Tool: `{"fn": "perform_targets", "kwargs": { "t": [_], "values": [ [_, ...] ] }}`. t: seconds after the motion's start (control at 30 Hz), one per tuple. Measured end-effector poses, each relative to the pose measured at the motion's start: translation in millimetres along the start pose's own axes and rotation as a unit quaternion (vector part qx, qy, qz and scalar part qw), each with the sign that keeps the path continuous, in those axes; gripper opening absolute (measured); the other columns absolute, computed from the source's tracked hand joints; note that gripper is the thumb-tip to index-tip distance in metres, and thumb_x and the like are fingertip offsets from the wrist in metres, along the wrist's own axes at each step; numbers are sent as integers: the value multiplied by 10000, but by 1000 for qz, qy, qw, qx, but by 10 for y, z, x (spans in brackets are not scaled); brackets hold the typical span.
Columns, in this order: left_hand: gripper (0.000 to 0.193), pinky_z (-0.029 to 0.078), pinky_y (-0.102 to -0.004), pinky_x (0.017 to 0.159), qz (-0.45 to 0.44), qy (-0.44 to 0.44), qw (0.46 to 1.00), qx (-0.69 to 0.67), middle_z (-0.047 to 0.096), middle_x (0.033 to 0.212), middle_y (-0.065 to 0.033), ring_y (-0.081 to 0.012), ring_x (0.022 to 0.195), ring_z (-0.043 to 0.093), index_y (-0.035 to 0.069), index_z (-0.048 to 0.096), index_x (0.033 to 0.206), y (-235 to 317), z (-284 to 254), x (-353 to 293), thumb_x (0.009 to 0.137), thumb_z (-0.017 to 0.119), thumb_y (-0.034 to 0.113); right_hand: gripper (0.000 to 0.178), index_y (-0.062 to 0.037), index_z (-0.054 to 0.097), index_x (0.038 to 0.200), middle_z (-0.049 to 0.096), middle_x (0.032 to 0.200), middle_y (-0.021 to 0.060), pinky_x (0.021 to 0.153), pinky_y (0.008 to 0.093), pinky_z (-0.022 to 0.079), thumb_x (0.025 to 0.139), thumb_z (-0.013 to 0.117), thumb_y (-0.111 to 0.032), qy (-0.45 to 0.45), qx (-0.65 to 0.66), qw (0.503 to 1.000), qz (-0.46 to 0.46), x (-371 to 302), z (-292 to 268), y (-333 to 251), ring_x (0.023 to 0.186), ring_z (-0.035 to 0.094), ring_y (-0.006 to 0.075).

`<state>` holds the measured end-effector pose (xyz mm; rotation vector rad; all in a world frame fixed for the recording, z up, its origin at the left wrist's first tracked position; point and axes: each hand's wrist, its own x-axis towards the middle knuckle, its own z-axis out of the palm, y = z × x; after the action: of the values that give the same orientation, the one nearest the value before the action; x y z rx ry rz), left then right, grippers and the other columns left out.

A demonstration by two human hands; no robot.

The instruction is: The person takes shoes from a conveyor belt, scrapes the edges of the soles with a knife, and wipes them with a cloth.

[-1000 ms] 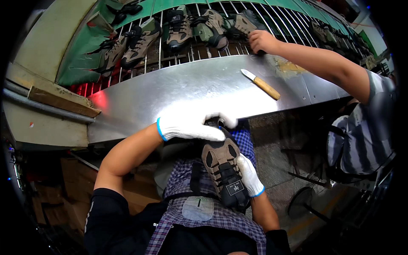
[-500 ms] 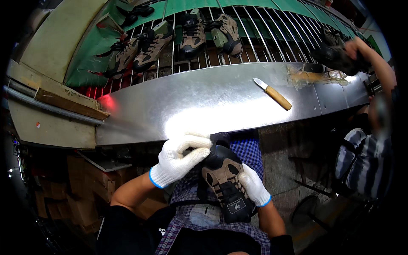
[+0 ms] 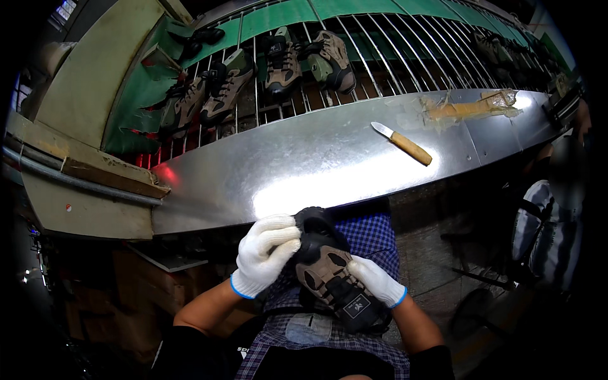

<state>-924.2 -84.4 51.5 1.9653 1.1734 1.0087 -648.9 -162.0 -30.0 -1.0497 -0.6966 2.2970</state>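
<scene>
Over my lap I hold a brown and black lace-up sports shoe (image 3: 324,267), its toe pointing away from me and its tongue toward my body. My left hand (image 3: 267,252), in a white knit glove, is closed at the toe with its fingertips against the black edge. Beyond the toe a curved black piece (image 3: 316,220) stands out; whether it is a loosened sole cannot be made out. My right hand (image 3: 378,282), gloved alike, grips the shoe's right side, thumb on top and fingers hidden beneath.
A knife (image 3: 404,144) with a wooden handle lies on the metal ledge (image 3: 215,183). Behind it, several similar shoes (image 3: 282,66) rest on a rack of metal bars (image 3: 386,60). Torn tape (image 3: 468,109) covers part of the ledge. Another person (image 3: 550,221) sits at the right.
The shoe's toe has tipped left, and the black piece beyond it shows more. My left hand has shifted slightly left and down. The other person's hand and the dark shoe have left the ledge's right end.
</scene>
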Motion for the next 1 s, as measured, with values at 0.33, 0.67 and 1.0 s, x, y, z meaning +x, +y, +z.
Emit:
{"fn": "perform_targets", "kwargs": {
  "t": [0.33,0.67,1.0],
  "values": [
    [177,580,-419,1020,7,-20,999,-28,748,1217,-198,-340,1167,734,-15,774,1091,-11,41,-29,918,802,11,572,89,545,1497,714,1236,100,953,300,573,1137,525,-355,14,-85,996,19,-148,-94,-61,1080,675,140],
    [158,576,-448,1076,-9,-14,997,-81,758,1223,-200,-339,1186,734,-60,785,1093,19,-48,-131,954,763,9,399,49,644,1238,707,1005,50,814,303,571,1097,585,-320,6,-186,982,-31,-64,-68,-163,895,650,121],
    [582,514,-499,1172,130,-196,965,-114,651,1457,-271,-445,1357,634,-63,701,1357,-120,-256,154,777,659,-80,634,80,558,1467,706,1303,118,1000,323,557,1089,628,-425,16,-55,991,-124,-95,-77,28,1125,662,146]
  ]
}}
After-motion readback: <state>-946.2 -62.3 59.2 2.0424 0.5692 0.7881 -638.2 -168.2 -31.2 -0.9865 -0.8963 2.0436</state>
